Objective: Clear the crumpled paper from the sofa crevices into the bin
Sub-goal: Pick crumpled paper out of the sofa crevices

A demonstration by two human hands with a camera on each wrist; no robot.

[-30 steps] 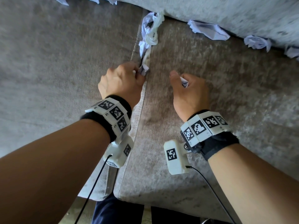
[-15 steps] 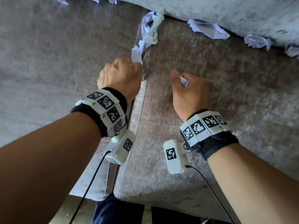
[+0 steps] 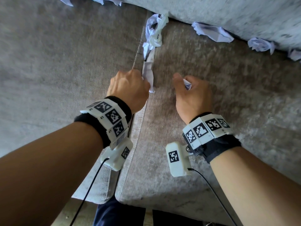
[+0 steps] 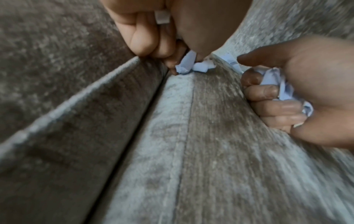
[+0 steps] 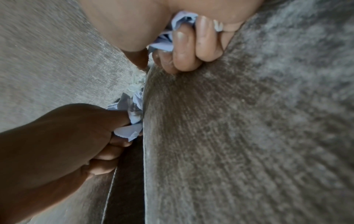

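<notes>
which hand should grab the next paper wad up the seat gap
Left. The left hand already sits on the crevice, just below the next wad. The right hand rests aside on the cushion, clutching paper.

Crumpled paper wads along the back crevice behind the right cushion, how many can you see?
3: first wad leftmost, second wad further right, third wad cut by the frame edge. More may hide deeper.

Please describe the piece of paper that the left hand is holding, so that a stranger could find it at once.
Find the seam between the two grey seat cushions of the sofa. Near its middle, the left hand grips a long crumpled white strip. Unlike the other paper, it is held in a fist.
</notes>
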